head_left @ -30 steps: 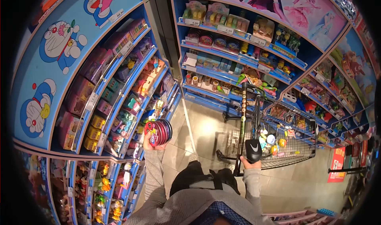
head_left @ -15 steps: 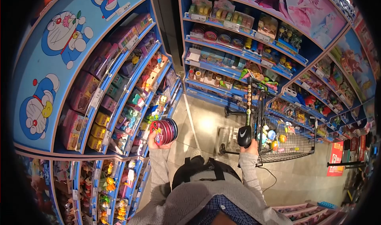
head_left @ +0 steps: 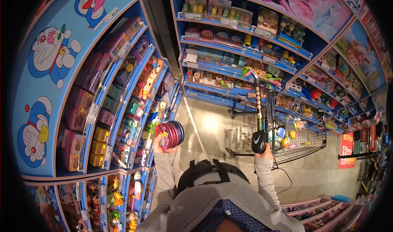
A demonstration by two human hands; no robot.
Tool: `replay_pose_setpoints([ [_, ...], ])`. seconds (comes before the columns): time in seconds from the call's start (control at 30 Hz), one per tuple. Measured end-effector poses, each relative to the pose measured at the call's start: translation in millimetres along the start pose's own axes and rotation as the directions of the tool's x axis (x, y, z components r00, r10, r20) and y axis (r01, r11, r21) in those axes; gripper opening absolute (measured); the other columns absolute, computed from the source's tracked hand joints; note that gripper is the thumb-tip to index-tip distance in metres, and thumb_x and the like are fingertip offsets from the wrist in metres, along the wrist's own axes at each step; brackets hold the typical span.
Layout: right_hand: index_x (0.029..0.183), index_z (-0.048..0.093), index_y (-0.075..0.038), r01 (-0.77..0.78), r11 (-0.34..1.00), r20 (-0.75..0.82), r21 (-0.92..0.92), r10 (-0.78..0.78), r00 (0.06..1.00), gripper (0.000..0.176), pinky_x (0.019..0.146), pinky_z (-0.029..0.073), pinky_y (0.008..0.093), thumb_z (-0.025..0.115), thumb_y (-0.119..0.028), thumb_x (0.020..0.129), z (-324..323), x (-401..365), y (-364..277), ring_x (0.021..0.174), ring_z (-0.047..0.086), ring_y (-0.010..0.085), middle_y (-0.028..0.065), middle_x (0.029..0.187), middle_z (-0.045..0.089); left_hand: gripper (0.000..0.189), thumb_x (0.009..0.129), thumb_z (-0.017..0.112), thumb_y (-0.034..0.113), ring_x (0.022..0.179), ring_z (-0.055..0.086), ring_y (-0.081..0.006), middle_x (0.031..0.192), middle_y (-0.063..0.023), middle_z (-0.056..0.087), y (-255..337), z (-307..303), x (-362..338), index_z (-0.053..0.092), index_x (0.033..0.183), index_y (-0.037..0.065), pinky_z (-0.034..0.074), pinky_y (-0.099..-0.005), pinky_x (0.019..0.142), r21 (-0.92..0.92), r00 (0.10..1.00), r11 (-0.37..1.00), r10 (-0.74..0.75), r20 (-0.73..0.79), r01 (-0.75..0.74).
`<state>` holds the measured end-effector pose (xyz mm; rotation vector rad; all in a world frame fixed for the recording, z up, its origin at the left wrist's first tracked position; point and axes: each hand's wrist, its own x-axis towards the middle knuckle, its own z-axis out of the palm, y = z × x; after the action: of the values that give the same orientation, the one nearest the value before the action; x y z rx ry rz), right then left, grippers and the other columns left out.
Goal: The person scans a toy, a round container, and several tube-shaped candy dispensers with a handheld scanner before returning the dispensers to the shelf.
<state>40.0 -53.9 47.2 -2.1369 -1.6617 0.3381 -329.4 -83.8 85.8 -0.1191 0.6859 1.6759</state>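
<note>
My left hand point(head_left: 159, 146) is closed around a stack of round, flat tins point(head_left: 171, 135), held on edge in front of the left shelves. The nearest tin has a red face with colourful print; the others show dark red and blue rims. At the near end of the shopping cart handle point(head_left: 258, 105), my right hand point(head_left: 266, 152) is closed. A rounded black piece with a white swoosh mark point(head_left: 258, 142) covers part of its grip, so some fingers are hidden. Several small colourful items lie in the wire shopping cart point(head_left: 305, 150).
Curved blue shelves point(head_left: 92, 115) full of boxed toys stand close on my left. Ahead, another shelf unit point(head_left: 241, 66) holds similar round tins point(head_left: 206, 34) and small toys. A dark pillar point(head_left: 161, 27) separates them. Pink racks point(head_left: 323, 215) stand at lower right.
The view has shifted slightly, with the shelves ahead sliding left and up. My right hand and the cart handle appear a little farther right. My left hand still holds the tins in nearly the same place.
</note>
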Motion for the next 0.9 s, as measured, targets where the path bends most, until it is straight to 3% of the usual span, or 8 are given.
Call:
replay_pose_setpoints([
  [0.1, 0.094, 0.046, -0.010, -0.083, 0.995, 0.000, -0.061, 0.083, 0.997, 0.043, 0.059, 0.045, 0.0382, 0.067, -0.026, 0.059, -3, 1, 4, 0.069, 0.057, 0.0329, 0.0147, 0.076, 0.059, 0.050, 0.066, 0.058, 0.029, 0.095, 0.051, -0.0267, 0.107, -0.0095, 0.050, 12, 1, 1, 0.043, 0.111, 0.011, 0.042, -0.0499, 0.077, 0.011, 0.999, 1.000, 0.026, 0.029, -0.026],
  [0.2, 0.096, 0.047, -0.011, -0.101, 0.992, -0.073, -0.070, 0.096, 0.993, 0.042, 0.059, 0.045, 0.0386, 0.066, -0.023, 0.061, -6, 1, 6, 0.070, 0.057, 0.0327, 0.0145, 0.076, 0.059, 0.049, 0.066, 0.058, 0.030, 0.094, 0.052, -0.0269, 0.106, -0.0095, 0.051, 24, -6, 7, 0.045, 0.110, 0.012, 0.042, -0.0505, 0.077, 0.042, 0.997, 0.998, 0.050, -0.064, -0.048],
  [0.43, 0.090, 0.047, -0.010, -0.199, 0.974, -0.110, -0.108, 0.187, 0.976, 0.033, 0.058, 0.043, 0.0404, 0.062, -0.010, 0.060, -22, 4, 31, 0.067, 0.055, 0.0349, 0.0164, 0.071, 0.056, 0.048, 0.067, 0.057, 0.030, 0.092, 0.053, -0.0274, 0.105, -0.0091, 0.052, 25, -2, 33, 0.045, 0.109, 0.011, 0.043, -0.0492, 0.077, 0.038, 0.997, 0.999, -0.004, -0.078, 0.007],
  [0.53, 0.091, 0.047, -0.010, -0.227, 0.966, -0.121, -0.120, 0.213, 0.970, 0.033, 0.058, 0.043, 0.0401, 0.061, -0.010, 0.061, -29, 6, 48, 0.068, 0.055, 0.0351, 0.0164, 0.071, 0.056, 0.049, 0.067, 0.057, 0.029, 0.092, 0.053, -0.0274, 0.105, -0.0095, 0.052, 17, 3, 53, 0.044, 0.109, 0.009, 0.043, -0.0487, 0.077, 0.003, 0.995, 0.996, -0.093, 0.020, 0.093],
  [0.73, 0.093, 0.048, -0.006, -0.153, 0.952, -0.109, -0.265, 0.128, 0.986, 0.033, 0.059, 0.043, 0.0422, 0.059, -0.009, 0.062, -43, 10, 75, 0.068, 0.053, 0.0384, 0.0201, 0.074, 0.056, 0.051, 0.065, 0.058, 0.031, 0.091, 0.053, -0.0274, 0.105, -0.0100, 0.051, -8, 34, 96, 0.044, 0.110, 0.010, 0.045, -0.0471, 0.074, 0.082, 0.980, 0.977, -0.197, 0.005, 0.196],
  [0.83, 0.095, 0.048, -0.006, -0.265, 0.919, -0.069, -0.291, 0.256, 0.964, 0.035, 0.060, 0.044, 0.0410, 0.058, -0.008, 0.062, -62, 16, 65, 0.069, 0.053, 0.0382, 0.0201, 0.074, 0.056, 0.051, 0.065, 0.058, 0.031, 0.091, 0.053, -0.0273, 0.104, -0.0102, 0.052, -21, 54, 125, 0.044, 0.109, 0.010, 0.045, -0.0469, 0.074, 0.114, 0.973, 0.967, -0.231, 0.027, 0.227],
  [0.9, 0.106, 0.046, -0.008, -0.398, 0.887, -0.235, -0.235, 0.346, 0.908, 0.044, 0.065, 0.044, 0.0377, 0.056, -0.004, 0.063, -73, 19, 71, 0.074, 0.056, 0.0351, 0.0184, 0.079, 0.057, 0.050, 0.066, 0.058, 0.031, 0.092, 0.053, -0.0273, 0.104, -0.0105, 0.052, -30, 72, 145, 0.044, 0.110, 0.010, 0.044, -0.0471, 0.075, 0.159, 0.975, 0.964, -0.220, 0.028, 0.213],
])
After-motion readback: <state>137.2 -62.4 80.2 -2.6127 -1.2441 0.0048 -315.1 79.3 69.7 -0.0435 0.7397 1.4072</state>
